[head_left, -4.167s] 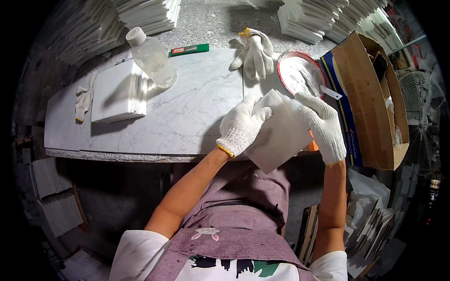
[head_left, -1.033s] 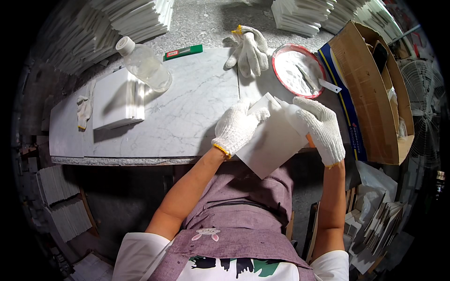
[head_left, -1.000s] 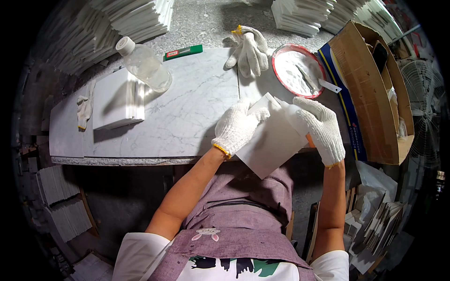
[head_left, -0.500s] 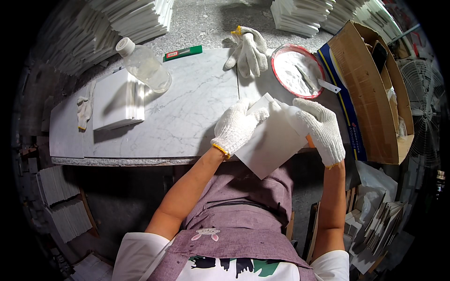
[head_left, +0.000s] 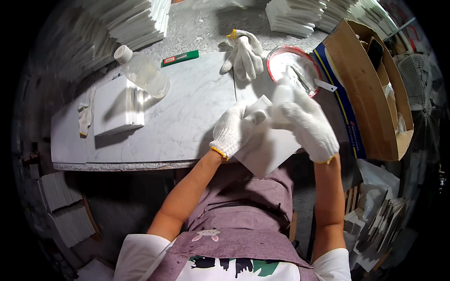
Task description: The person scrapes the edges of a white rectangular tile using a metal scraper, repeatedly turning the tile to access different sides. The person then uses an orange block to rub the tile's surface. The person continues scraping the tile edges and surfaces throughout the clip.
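1. The left hand [head_left: 234, 127], in a white knitted glove, grips the white tile [head_left: 267, 152] by its left side, thumb over the upper face; this grasp matches half a second ago.
2. The tile is held tilted at the table's near edge, toward the right, with its lowest corner reaching past that edge over the apron [head_left: 246, 189].
3. The right hand [head_left: 307, 126], gloved likewise, has changed most: it has swung up and leftward, from beside the tile's right side to over its upper right part.
4. Its fingers are curled round a white object [head_left: 282, 99], apparently a bottle; motion blur hides its exact outline. Earlier its narrow tip slanted toward the tile's upper corner; now it is raised, overlapping the near rim of the red-rimmed tub [head_left: 268, 69] in view. Whether they touch cannot be told.
5. On the table [head_left: 187, 107], the spare gloves [head_left: 243, 56] and green case [head_left: 180, 58] lie along the far edge, as before.
6. The clear bottle [head_left: 146, 75] and tile stack [head_left: 111, 108] keep their places near the far left corner.
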The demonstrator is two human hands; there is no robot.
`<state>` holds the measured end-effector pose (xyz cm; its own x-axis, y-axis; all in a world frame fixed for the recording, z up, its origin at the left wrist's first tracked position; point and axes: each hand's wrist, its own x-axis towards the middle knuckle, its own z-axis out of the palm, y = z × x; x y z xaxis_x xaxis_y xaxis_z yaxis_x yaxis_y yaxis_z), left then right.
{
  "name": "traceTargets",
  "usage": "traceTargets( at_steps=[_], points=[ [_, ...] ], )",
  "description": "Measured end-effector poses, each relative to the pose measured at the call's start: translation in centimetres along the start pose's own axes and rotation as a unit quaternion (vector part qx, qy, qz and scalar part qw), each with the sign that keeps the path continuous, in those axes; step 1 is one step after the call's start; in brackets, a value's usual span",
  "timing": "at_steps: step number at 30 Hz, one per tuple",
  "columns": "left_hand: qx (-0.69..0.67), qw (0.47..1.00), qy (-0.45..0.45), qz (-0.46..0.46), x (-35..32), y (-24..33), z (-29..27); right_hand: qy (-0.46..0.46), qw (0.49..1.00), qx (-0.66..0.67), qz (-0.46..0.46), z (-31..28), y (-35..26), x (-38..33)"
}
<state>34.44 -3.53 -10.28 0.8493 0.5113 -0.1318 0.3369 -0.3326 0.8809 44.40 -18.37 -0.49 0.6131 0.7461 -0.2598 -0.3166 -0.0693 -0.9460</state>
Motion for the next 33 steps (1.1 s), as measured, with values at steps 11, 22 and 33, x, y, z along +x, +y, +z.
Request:
traceTargets(
  at_steps=[11, 22, 33],
  points=[
    [0.092, 0.987, 0.022, 0.133, 0.0, -3.8, 0.8, -0.074, 0.912, -0.365, -0.174, 14.0, 3.9, 9.7],
    [-0.025, 0.999, -0.025, 0.028, 0.0, -0.2, 0.1, -0.006, 0.817, -0.552, -0.167, 15.4, 6.8, 11.2],
    [-0.167, 0.983, -0.023, -0.066, -0.1, 0.1, -0.6, 0.292, 0.834, -0.373, -0.284, -3.6, -2.7, 0.5]
  ],
)
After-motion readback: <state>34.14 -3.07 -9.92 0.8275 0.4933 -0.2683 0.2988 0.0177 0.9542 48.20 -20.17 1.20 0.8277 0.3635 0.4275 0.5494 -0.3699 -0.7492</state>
